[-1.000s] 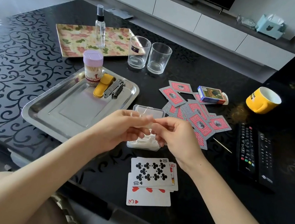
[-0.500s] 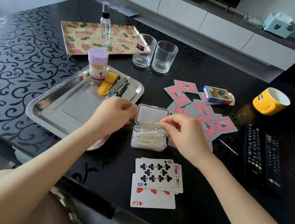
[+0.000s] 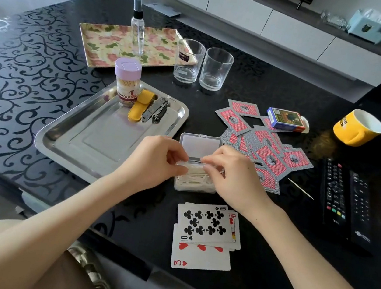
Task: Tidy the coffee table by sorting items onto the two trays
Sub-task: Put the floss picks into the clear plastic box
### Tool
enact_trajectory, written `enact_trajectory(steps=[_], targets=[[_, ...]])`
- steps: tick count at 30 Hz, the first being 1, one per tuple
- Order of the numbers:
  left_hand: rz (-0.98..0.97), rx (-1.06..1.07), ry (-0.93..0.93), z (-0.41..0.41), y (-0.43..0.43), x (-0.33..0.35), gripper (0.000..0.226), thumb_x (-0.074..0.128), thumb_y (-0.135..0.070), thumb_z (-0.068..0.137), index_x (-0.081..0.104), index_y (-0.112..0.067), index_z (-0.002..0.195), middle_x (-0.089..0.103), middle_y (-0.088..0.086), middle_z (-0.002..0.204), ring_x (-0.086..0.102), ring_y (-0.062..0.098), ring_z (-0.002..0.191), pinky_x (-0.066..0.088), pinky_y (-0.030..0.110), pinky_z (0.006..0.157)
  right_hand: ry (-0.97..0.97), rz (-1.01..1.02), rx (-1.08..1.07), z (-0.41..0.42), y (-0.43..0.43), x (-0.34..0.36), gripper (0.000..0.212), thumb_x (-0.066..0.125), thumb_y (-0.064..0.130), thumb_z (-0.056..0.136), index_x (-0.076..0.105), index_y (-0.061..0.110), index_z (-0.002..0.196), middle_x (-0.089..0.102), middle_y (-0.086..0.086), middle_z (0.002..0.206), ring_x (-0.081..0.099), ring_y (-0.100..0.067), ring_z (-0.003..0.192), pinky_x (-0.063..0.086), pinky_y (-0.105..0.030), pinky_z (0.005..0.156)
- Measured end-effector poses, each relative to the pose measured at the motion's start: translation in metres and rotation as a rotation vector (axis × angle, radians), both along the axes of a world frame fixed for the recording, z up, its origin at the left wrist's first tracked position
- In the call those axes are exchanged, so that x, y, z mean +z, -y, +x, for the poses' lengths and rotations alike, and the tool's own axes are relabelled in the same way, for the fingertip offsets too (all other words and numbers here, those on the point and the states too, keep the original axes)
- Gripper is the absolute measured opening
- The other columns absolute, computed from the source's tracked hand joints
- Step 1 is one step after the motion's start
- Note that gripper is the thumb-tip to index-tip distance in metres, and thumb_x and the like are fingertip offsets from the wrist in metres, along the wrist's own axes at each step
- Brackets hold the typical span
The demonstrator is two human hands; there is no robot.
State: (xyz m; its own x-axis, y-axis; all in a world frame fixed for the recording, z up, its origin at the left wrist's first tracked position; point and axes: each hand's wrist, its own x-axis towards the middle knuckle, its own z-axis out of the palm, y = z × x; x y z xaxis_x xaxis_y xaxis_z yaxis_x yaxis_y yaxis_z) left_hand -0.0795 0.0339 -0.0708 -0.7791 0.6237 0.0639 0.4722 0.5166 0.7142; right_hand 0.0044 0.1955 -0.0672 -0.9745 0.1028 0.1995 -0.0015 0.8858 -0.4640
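Both hands clamp floss-pick box point(image 3: 193, 184), centre frame, just right of steel tray point(image 3: 101, 141): left hand point(image 3: 155, 161) pinches left rim, right hand point(image 3: 229, 176) right rim. Lid point(image 3: 200, 145) stands open. Judged light, thin slick plastic, contents loose; shut lid, lift by side walls.

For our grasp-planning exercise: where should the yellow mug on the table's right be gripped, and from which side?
Take the yellow mug by its handle, coming from the near side: it stands upright, mouth up, with the handle turned toward the person.
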Motion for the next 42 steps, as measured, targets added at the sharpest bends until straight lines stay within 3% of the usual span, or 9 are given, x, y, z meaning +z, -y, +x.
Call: enact_trajectory(steps=[3,7,13,17,23,28,31,35,42], targets=[[0.004,-0.035,-0.042,0.004,-0.002,-0.002,0.013,0.077,-0.013,0.073,0.072,-0.017,0.084,0.059,-0.010,0.075,0.052,0.002,0.063,0.041,0.008,0.061,-0.013,-0.069,-0.012,0.005,0.000,0.001,0.024,0.060,0.009,0.089,0.069,0.010,0.111,0.067,-0.001,0.098,0.056,-0.005,0.087,0.040,-0.006,0.075],[-0.006,-0.006,-0.086,0.002,-0.003,-0.006,0.013,0.075,-0.020,0.077,0.075,-0.021,0.089,0.057,-0.006,0.082,0.050,0.006,0.066,0.043,0.016,0.062,-0.066,-0.072,-0.078,0.009,-0.002,0.002,0.014,0.067,0.013,0.085,0.074,0.014,0.097,0.069,0.008,0.090,0.058,-0.007,0.088,0.040,-0.012,0.076],[-0.021,-0.041,-0.110,0.004,-0.003,-0.012,0.018,0.062,-0.016,0.088,0.074,-0.019,0.101,0.061,-0.006,0.087,0.048,-0.002,0.065,0.036,0.006,0.060,-0.084,-0.218,-0.159,0.009,-0.002,-0.005,0.008,0.071,0.013,0.082,0.071,0.014,0.089,0.063,0.010,0.081,0.056,0.001,0.074,0.044,-0.008,0.066],[-0.045,-0.079,-0.091,0.002,-0.003,-0.011,0.021,0.059,-0.011,0.089,0.073,-0.019,0.103,0.065,-0.004,0.096,0.050,0.002,0.070,0.038,0.004,0.065,-0.089,-0.272,-0.138,0.010,-0.004,-0.005,0.004,0.069,0.011,0.083,0.073,0.010,0.085,0.066,0.005,0.083,0.060,-0.005,0.077,0.047,-0.011,0.067],[-0.017,0.014,-0.094,0.004,-0.007,-0.010,0.015,0.060,-0.013,0.088,0.072,-0.016,0.096,0.070,-0.003,0.092,0.061,0.012,0.079,0.050,0.027,0.075,-0.052,-0.249,-0.079,0.009,-0.008,-0.008,0.006,0.072,0.017,0.081,0.074,0.015,0.086,0.064,0.010,0.089,0.056,0.004,0.082,0.040,-0.007,0.070],[-0.008,0.029,-0.096,0.005,-0.010,-0.011,0.017,0.059,-0.007,0.081,0.071,-0.016,0.089,0.064,-0.003,0.086,0.057,0.012,0.073,0.050,0.026,0.069,0.000,-0.319,-0.071,0.016,-0.014,-0.003,0.020,0.074,0.015,0.079,0.068,0.026,0.094,0.059,0.015,0.098,0.053,0.000,0.075,0.046,-0.015,0.068],[0.019,0.005,-0.159,0.007,-0.010,-0.012,0.015,0.063,-0.015,0.082,0.071,-0.018,0.094,0.056,-0.004,0.091,0.053,0.012,0.080,0.045,0.023,0.070,-0.002,-0.194,-0.035,0.022,-0.018,-0.002,0.026,0.074,0.022,0.078,0.067,0.025,0.103,0.058,0.012,0.105,0.049,-0.002,0.087,0.044,-0.019,0.078],[-0.005,-0.085,-0.369,0.005,-0.011,-0.015,0.022,0.060,-0.029,0.086,0.071,-0.028,0.105,0.059,-0.003,0.109,0.048,0.018,0.102,0.032,0.025,0.084,-0.095,0.088,0.038,0.027,-0.026,-0.008,0.037,0.078,0.028,0.074,0.069,0.017,0.109,0.059,0.002,0.103,0.048,-0.013,0.099,0.037,-0.016,0.081],[0.005,-0.223,-0.491,0.001,-0.018,-0.026,0.021,0.060,-0.033,0.082,0.076,-0.026,0.093,0.066,-0.006,0.088,0.054,0.022,0.076,0.047,0.034,0.064,-0.165,0.179,0.099,0.026,-0.030,-0.011,0.025,0.079,0.012,0.071,0.073,0.011,0.096,0.064,-0.004,0.088,0.058,-0.022,0.086,0.052,-0.034,0.069]])
